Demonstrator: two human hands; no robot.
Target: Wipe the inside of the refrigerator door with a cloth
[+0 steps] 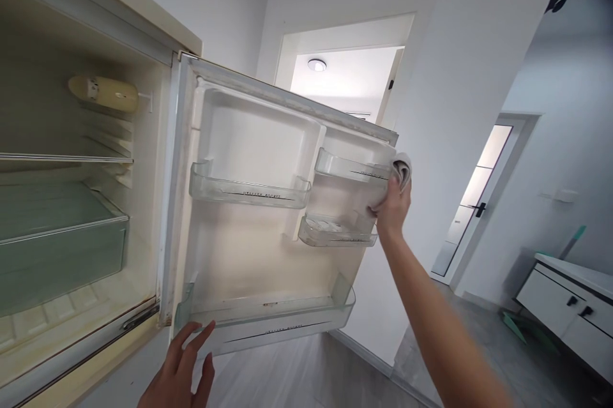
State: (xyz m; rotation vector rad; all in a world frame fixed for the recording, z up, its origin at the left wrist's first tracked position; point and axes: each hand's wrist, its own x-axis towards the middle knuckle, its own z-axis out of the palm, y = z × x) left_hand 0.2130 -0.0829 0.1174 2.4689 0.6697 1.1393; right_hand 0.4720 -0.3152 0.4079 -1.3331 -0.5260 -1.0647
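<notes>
A refrigerator door [249, 261] stands swung open in front of me, its inner side facing me. My right hand [393, 209] grips a grey cloth [401, 168] against the door's outer edge, beside the small upper door bin [352, 166]. Below that bin is a lower small bin [338, 235] with something pale in it. My left hand [179, 366], fingers apart and with nothing in it, is by the left end of the long bottom bin [282, 325]. Whether its fingertips touch the bin I cannot tell. A wider clear bin [251, 192] sits on the door's upper left.
The fridge compartment [143, 204] at left has a glass shelf [67, 157], a greenish drawer [62, 261] and a yellowish lamp housing [105, 92]. A wall and doorway stand behind the door. A white cabinet [565, 312] and a glazed door [474, 204] are at right.
</notes>
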